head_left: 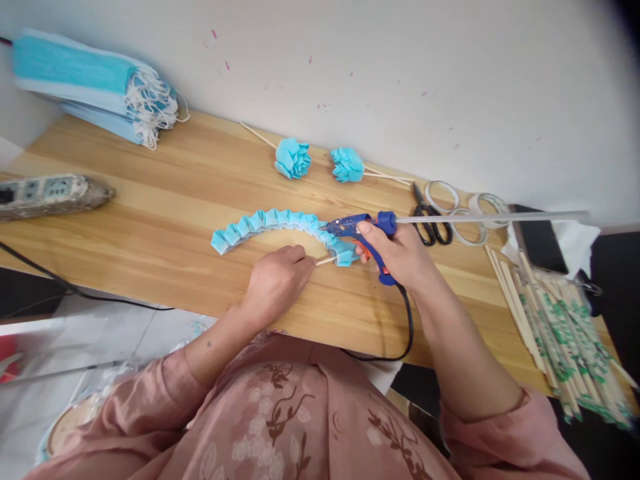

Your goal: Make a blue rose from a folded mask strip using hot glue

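Observation:
My right hand (395, 250) is wrapped round a blue hot glue gun (353, 225) with an orange trigger. A long translucent glue stick (480, 217) juts from its back end. The gun's nozzle points left, at a curved strip of folded light blue pieces (270, 219) lying on the table. My left hand (283, 273) pinches a thin wooden stick (326, 261). That stick's far end meets the strip's right end, below the nozzle. Whether glue is coming out is too small to tell.
Two blue flowers (293, 159) on sticks lie near the wall. Scissors (431, 217), tape rolls (442, 195), a phone (540, 245) and wrapped chopsticks (575, 340) are at the right. Face masks (75, 67) and a power strip (50, 195) are at the left. The gun's cord (409, 327) hangs off the front edge.

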The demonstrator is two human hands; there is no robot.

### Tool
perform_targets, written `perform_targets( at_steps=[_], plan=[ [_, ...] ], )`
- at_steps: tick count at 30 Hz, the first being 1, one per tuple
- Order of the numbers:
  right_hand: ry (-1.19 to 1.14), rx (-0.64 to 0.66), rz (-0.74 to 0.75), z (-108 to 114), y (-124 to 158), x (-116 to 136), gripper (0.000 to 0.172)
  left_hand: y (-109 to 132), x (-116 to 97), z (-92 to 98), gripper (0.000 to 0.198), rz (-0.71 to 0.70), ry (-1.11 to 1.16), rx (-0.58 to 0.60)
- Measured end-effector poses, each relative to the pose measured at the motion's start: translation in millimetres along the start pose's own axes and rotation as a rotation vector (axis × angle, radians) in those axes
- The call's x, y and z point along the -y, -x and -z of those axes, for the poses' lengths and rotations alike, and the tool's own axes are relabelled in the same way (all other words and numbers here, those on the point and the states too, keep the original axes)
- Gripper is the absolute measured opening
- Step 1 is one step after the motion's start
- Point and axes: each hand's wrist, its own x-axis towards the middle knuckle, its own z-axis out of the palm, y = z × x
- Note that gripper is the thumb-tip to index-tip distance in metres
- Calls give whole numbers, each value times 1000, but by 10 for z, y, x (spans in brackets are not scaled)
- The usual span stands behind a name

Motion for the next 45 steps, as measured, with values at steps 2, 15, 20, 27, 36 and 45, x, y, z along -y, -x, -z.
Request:
perform_targets(
  at_steps=[2, 15, 20, 27, 36, 45],
  plan=[
    [-4, -2, -1, 2, -1, -7, 44, 2, 1, -5, 36, 12, 17, -3],
    [180, -188, 178, 148, 112, -87, 35, -12, -7, 11, 40, 32, -7, 44],
    [1, -305, 115, 341, 408, -168, 53, -15, -19, 9, 38, 69, 73, 17],
    [-257, -409, -182, 631, 629, -715, 77, -13, -11, 16, 35, 53, 79, -5],
    [-351, -277, -207, 779, 720, -908, 78, 0, -1, 21, 32, -14, 26, -64],
    [-309, -341, -307, 683, 672, -882, 54, 2, -1, 24, 30, -42, 29, -110]
  ],
)
